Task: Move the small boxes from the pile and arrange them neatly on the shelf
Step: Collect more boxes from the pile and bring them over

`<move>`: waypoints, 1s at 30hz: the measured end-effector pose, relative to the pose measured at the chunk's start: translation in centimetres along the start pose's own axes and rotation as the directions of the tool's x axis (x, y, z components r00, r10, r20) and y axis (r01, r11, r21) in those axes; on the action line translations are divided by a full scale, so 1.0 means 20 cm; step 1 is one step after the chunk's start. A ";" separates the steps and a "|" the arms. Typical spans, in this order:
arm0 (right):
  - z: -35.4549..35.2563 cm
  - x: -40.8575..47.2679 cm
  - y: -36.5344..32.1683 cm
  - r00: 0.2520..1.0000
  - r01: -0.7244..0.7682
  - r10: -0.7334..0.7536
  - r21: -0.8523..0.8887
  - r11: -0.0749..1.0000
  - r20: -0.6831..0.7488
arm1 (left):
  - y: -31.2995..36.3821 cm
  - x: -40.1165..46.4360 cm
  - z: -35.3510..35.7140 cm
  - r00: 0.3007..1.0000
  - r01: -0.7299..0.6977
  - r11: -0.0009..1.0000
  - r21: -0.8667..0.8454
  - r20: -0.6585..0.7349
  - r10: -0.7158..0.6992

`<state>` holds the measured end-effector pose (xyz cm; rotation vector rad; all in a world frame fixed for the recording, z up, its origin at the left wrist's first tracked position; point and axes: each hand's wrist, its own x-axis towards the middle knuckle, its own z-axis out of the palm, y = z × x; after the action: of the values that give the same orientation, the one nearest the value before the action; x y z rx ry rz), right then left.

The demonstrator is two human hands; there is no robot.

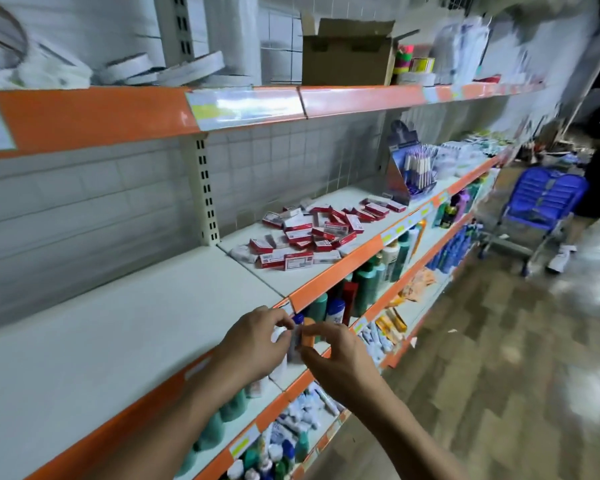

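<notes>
Almost nothing of the job looks done. The pile of small boxes (pixel 312 233) lies jumbled on the shelf (pixel 125 327), well beyond both hands and to their right, with no neat row anywhere. The bare stretch of shelf just left of the hands waits to be filled. The left hand (pixel 257 344) and right hand (pixel 333 358) meet in front of the shelf edge, fingers pinching something small between them; blur hides whether it is a box.
</notes>
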<state>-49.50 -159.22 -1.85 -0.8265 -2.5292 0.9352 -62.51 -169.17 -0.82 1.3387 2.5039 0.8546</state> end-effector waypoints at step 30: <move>-0.31 1.13 0.50 0.997 0.074 -0.073 0.035 0.997 -0.007 | -0.09 1.11 0.20 0.997 0.016 0.971 0.240 -0.074 0.002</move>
<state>-60.26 -136.04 -1.97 -0.7197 -2.5120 0.9499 -75.11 -150.36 -2.67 1.3899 2.7409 0.6248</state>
